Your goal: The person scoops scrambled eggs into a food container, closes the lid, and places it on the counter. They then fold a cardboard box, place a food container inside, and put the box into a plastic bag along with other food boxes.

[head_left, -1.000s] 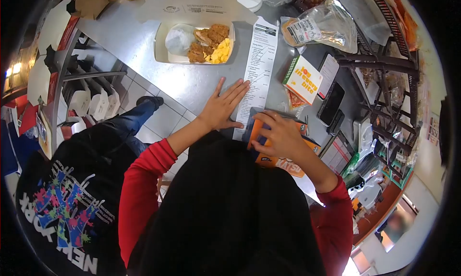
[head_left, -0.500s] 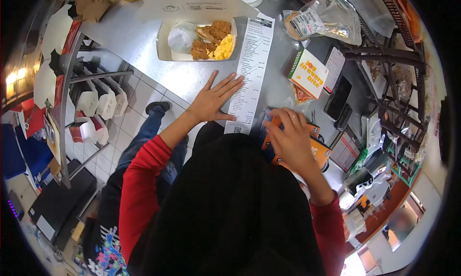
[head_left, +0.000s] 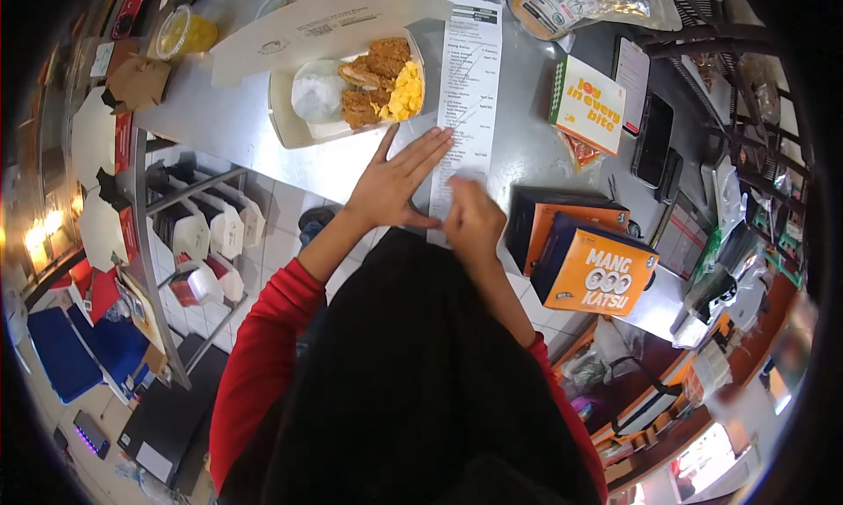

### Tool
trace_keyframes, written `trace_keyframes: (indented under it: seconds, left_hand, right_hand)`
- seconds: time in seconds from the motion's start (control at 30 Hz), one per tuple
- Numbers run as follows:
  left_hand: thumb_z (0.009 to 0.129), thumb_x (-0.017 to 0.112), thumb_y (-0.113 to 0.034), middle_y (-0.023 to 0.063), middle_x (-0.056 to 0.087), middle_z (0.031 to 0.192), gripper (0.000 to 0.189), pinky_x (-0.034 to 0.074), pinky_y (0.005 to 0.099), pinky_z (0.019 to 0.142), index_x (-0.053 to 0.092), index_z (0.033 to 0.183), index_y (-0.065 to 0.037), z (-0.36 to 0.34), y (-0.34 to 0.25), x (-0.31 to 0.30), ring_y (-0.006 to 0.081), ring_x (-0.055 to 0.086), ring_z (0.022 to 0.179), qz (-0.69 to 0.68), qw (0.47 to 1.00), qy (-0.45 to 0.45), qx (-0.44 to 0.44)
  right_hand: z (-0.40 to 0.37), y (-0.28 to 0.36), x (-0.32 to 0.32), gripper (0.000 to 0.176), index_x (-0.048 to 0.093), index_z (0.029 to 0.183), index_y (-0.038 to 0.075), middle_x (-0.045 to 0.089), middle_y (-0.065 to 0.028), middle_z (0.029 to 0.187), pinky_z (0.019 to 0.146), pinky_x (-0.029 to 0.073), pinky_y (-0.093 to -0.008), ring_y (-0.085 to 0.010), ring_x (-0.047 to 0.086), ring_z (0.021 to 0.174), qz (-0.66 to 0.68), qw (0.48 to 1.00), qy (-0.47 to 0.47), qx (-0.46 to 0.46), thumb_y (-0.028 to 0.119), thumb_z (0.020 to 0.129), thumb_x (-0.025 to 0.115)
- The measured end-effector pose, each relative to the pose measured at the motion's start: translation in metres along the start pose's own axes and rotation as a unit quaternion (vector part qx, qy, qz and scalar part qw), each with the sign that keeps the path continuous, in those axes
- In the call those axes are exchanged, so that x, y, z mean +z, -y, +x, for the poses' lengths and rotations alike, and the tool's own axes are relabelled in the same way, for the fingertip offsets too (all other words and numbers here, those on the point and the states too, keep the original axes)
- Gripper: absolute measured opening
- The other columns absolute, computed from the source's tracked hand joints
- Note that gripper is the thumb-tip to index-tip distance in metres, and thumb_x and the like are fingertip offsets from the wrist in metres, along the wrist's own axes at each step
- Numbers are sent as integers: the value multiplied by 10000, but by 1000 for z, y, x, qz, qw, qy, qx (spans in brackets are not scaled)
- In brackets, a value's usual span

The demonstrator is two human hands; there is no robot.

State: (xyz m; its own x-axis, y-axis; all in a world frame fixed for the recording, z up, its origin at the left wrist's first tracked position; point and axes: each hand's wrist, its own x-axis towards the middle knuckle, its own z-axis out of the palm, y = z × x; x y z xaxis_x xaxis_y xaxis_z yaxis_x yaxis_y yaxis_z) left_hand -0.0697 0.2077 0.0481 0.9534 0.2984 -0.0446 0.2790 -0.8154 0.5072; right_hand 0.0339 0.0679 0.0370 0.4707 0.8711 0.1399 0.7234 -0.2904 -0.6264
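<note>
A long printed receipt (head_left: 468,92) lies on the metal counter with thin slanting strokes across its text. My left hand (head_left: 391,184) is flat with its fingers spread, fingertips on the receipt's left edge. Over the lower part of the receipt is my right hand (head_left: 474,220), closed and slightly blurred; what its fingers hold, if anything, is hidden. Just beyond my left hand stands an open food box (head_left: 290,140) with fried chicken (head_left: 386,61), scrambled egg (head_left: 406,92) and a whitish wrapped mound (head_left: 317,93).
Two orange and dark boxes (head_left: 597,272) stand right of my right hand. Farther right are a small "joy in every bite" box (head_left: 588,105) and phones (head_left: 652,140). A plastic packet (head_left: 558,4) lies at the back, a yellow-filled tub (head_left: 186,32) at the far left. Folded boxes (head_left: 224,228) sit on a lower rack.
My right hand has left the orange boxes and moved left onto the receipt, its fingers closing. My left hand stays on the receipt. The view has shifted slightly.
</note>
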Motion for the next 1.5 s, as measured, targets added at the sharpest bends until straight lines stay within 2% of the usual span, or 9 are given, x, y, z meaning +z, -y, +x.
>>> trace_keyframes:
  seconds: [0.27, 0.6, 0.77, 0.87, 0.97, 1.1, 1.2, 1.33, 1.5]
  left_hand:
    - [586, 630, -686, 66, 290, 1464, 1101, 80, 524, 1104, 264, 1407, -49, -9, 7, 13, 181, 272, 1352, 17, 999, -31, 40]
    - [571, 656, -668, 70, 267, 1472, 1131, 59, 527, 1105, 239, 1410, -34, -11, 4, 10, 183, 259, 1357, 11, 998, -48, 50]
    - [624, 615, -679, 116, 266, 1465, 1091, 80, 540, 1095, 237, 1411, -26, -12, 2, 9, 243, 254, 1357, -13, 995, -88, 37]
    - [724, 703, -404, 121, 460, 1325, 761, 298, 443, 1018, 403, 1325, -46, -18, 10, 4, 284, 432, 1215, -155, 974, -150, 68]
    - [703, 723, -186, 117, 551, 1155, 511, 369, 391, 884, 528, 1160, -69, -43, 27, 4, 236, 512, 1068, -69, 954, -282, 77]
    - [738, 682, -64, 147, 419, 1195, 717, 309, 420, 955, 247, 1302, 17, -57, 62, -40, 274, 447, 1068, -45, 814, -524, -249]
    - [855, 628, -155, 142, 422, 1245, 543, 356, 375, 958, 335, 1282, 10, -57, 93, -59, 226, 427, 1144, -446, 697, -441, -347]
    - [894, 591, -179, 110, 534, 1142, 382, 435, 309, 869, 462, 1198, 12, -48, 95, -70, 174, 516, 1021, -436, 734, -368, -367]
    - [896, 591, -182, 97, 605, 1001, 312, 460, 271, 792, 528, 1121, 25, -52, 102, -73, 138, 560, 905, -411, 754, -360, -365]
  right_hand:
    - [-10, -7, 14, 245, 622, 931, 130, 624, -76, 735, 531, 480, -371, -268, 601, 597, -126, 987, -58, -80, 40, 708, 573]
    - [4, -8, 12, 125, 619, 917, 112, 613, -145, 649, 496, 467, -374, -298, 599, 529, -131, 984, -99, 68, 64, 831, 542]
    - [104, 81, -51, 122, 611, 942, 32, 634, -122, 747, 535, 461, -289, -201, 599, 558, 157, 964, -216, -6, 55, 869, 516]
    - [227, 88, -55, 112, 611, 889, 6, 617, -88, 728, 587, 453, -238, -145, 588, 596, 359, 903, -231, -37, 19, 851, 506]
    - [366, 47, -26, 160, 655, 904, 28, 664, -154, 890, 658, 499, -351, -277, 655, 731, 89, 984, -142, -67, 151, 826, 589]
    - [445, 7, 20, 271, 671, 899, 22, 656, -211, 883, 742, 510, -379, -334, 649, 844, -213, 974, 25, 66, 229, 727, 704]
    - [436, 5, 19, 293, 682, 873, 19, 666, -199, 878, 718, 514, -366, -304, 658, 824, -207, 972, 54, 101, 240, 692, 747]
    - [434, -2, -1, 294, 674, 747, 18, 671, -139, 771, 626, 494, -313, -192, 642, 687, 22, 984, 102, 143, 249, 630, 813]
    - [379, 71, -57, 162, 511, 788, 40, 516, 7, 642, 556, 393, -217, -57, 483, 603, 253, 920, -290, -75, 82, 820, 664]
